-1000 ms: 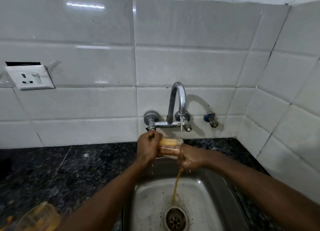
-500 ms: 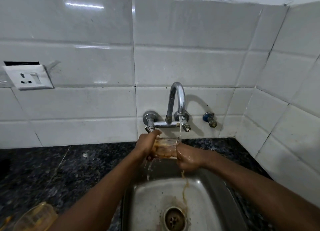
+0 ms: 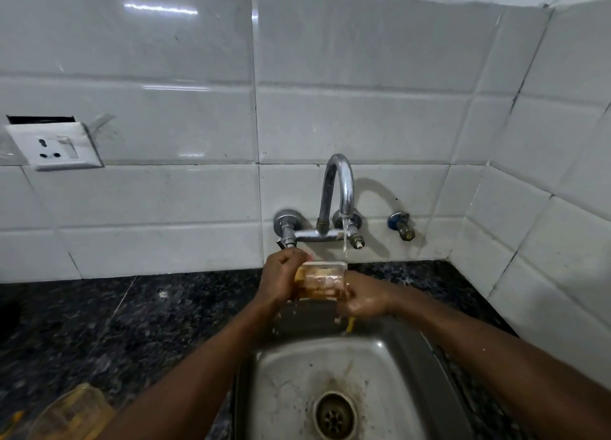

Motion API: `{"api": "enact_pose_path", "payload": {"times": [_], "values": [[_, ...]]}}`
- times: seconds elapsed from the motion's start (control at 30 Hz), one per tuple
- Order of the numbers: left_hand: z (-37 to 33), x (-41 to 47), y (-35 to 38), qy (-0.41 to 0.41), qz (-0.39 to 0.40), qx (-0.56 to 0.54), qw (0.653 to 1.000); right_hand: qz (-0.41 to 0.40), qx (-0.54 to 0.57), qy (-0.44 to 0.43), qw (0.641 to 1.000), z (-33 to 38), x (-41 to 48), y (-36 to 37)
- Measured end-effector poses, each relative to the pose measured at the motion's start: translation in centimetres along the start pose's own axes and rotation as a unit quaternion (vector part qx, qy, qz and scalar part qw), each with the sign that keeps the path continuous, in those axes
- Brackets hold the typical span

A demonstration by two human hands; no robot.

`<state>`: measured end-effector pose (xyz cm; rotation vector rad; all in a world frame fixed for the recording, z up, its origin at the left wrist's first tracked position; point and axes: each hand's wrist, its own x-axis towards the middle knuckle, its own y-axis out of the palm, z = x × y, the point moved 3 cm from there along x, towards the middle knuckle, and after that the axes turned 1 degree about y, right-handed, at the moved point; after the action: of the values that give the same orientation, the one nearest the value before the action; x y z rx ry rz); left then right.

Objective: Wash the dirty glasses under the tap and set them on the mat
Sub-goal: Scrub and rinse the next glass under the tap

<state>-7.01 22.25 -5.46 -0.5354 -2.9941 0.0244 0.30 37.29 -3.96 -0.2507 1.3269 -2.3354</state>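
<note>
A clear glass (image 3: 320,280) with orange-brown residue is held upright between both hands, above the back of the steel sink (image 3: 291,373). My left hand (image 3: 281,279) grips its left side, fingers curled over the rim. My wet right hand (image 3: 365,297) holds its right side. Water runs from the chrome tap (image 3: 337,195) onto the glass's right rim. A yellowish trickle (image 3: 350,324) drips below my right hand. A second dirty glass (image 3: 74,413), streaked yellow, sits on the counter at the bottom left. No mat is in view.
Dark speckled stone counter (image 3: 132,324) surrounds the sink. The drain (image 3: 334,415) has brown stains around it. White tiled walls meet in a corner on the right. A white wall socket (image 3: 54,145) sits at the left and a small valve (image 3: 401,226) right of the tap.
The thick orange stream that poured into the sink has shrunk to a small trickle. The glass has turned upright under the water, and its contents look paler.
</note>
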Motion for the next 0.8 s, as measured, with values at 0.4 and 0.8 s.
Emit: {"api": "enact_pose_path", "payload": {"times": [0.4, 0.8], "values": [[-0.1, 0.2, 0.4, -0.080, -0.017, 0.029, 0.996, -0.008, -0.057, 0.003, 0.998, -0.1, 0.2, 0.3], [0.4, -0.5, 0.4, -0.246, 0.023, -0.014, 0.969, -0.004, -0.110, 0.053, 0.993, -0.7, 1.0, 0.3]]}}
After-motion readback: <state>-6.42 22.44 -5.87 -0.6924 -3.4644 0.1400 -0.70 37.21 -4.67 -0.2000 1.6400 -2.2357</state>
